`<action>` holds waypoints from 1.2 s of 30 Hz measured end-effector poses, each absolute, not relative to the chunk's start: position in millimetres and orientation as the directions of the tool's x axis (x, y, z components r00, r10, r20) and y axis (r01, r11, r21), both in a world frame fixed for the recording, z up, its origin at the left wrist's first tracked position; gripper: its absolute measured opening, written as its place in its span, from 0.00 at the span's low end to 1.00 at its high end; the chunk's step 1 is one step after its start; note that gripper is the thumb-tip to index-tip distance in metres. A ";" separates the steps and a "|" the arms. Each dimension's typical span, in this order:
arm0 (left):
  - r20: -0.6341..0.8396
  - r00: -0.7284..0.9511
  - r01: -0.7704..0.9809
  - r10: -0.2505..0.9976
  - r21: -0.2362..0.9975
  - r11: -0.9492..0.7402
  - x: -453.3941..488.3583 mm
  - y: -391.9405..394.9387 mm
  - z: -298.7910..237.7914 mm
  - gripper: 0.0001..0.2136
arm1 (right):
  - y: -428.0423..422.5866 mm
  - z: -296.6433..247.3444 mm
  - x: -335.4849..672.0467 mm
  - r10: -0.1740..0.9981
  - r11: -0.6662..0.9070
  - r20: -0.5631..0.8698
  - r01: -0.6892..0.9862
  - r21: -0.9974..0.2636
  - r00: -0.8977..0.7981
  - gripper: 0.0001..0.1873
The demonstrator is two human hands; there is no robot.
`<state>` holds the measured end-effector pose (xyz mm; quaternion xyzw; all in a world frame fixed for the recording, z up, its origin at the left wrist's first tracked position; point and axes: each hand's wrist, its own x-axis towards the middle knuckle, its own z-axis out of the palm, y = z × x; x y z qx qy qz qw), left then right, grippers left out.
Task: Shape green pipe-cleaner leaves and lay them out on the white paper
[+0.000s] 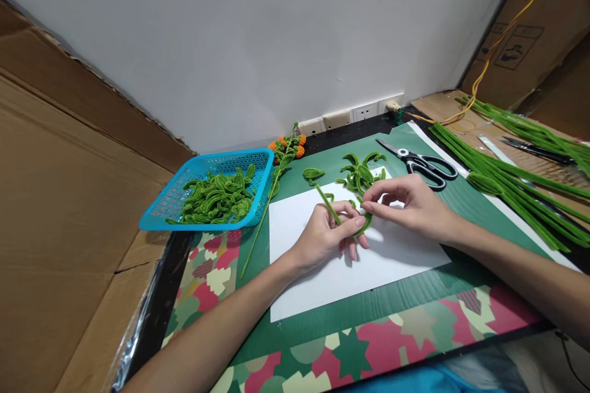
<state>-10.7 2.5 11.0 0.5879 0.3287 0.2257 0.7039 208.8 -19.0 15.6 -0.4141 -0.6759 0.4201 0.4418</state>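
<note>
Both hands meet over the far half of the white sheet (350, 270). The left hand (325, 236) pinches a green pipe cleaner (329, 205) whose straight end slants up toward the sheet's far-left corner; its lower part curls into a loop by the right hand (412, 202), whose fingertips (369, 207) pinch that loop. Finished leaves (362, 175) lie just beyond, at the sheet's far edge.

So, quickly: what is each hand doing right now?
Left hand: closed on a green pipe cleaner.
Right hand: pinching the same pipe cleaner's looped end.
</note>
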 end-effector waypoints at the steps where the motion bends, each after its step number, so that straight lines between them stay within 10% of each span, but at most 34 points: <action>1: -0.196 0.686 0.073 0.701 0.977 0.202 -10.8 2.2 11.1 0.16 | -19.5 15.7 208.5 0.930 0.307 0.255 0.177 -0.935 -0.263 0.09; 10: -0.206 0.715 0.107 0.668 0.977 0.186 -8.0 -1.8 10.4 0.17 | -18.4 12.7 211.3 0.894 0.394 0.340 0.153 -0.906 -0.293 0.15; 15: -0.184 0.807 0.185 0.561 0.981 0.055 -8.2 -7.0 14.1 0.15 | -20.8 9.5 215.1 0.652 0.757 0.645 0.296 -0.582 -0.399 0.27; 21: -0.199 0.800 0.145 0.566 0.980 0.139 -8.4 -6.1 12.5 0.18 | -20.3 3.5 220.1 0.601 0.772 0.633 0.560 -0.302 -0.488 0.17; 36: -0.173 0.484 -0.128 0.858 0.956 0.265 -5.5 4.0 1.4 0.19 | -19.9 5.3 213.2 0.679 0.721 0.634 0.494 -0.485 -0.369 0.12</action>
